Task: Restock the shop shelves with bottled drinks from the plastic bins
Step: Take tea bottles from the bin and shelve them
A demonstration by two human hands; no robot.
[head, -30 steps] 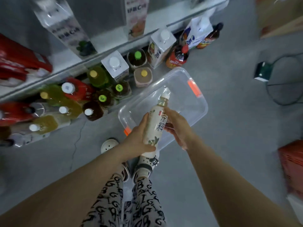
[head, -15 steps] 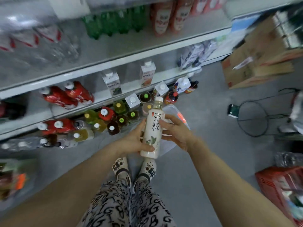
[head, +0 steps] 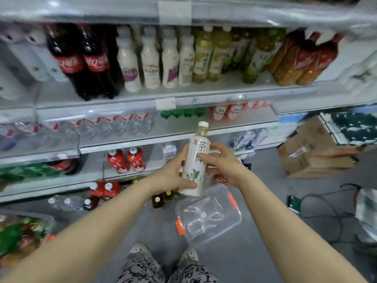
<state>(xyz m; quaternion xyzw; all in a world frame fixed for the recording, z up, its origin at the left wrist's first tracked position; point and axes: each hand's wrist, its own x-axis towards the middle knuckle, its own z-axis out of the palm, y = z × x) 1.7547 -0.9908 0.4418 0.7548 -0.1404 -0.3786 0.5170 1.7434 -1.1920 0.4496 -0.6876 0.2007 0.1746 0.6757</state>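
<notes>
I hold a tea bottle (head: 195, 160) upright in front of me with both hands. My left hand (head: 173, 174) wraps round its lower half, and my thumb lies across the front near the bottom. My right hand (head: 222, 162) holds the other side a bit higher up, with one finger bent across the label. The tea bottle has a white cap, a pale label with dark writing and little green leaves. It is up in the air in front of the shelves (head: 204, 97) and does not touch them. Just below it, on the grey floor (head: 255, 252), sits a clear bin (head: 234, 217) with orange clips. A second bin (head: 30, 214) is far to my left, and it has colourful drinks in it, but they look blurry. On the shelf up high stand dark cola bottles (head: 89, 62), then white bottles (head: 151, 60), then green tea bottles (head: 204, 56), then orange-brown bottles (head: 302, 60). Lower down I see water bottles (head: 114, 127) and two red bottles (head: 126, 160). More drinks stand on the floor by the bottom shelf. Brown cardboard boxes (head: 312, 156) are piled to my right. My shoes (head: 140, 250) and patterned trousers show at the bottom.
</notes>
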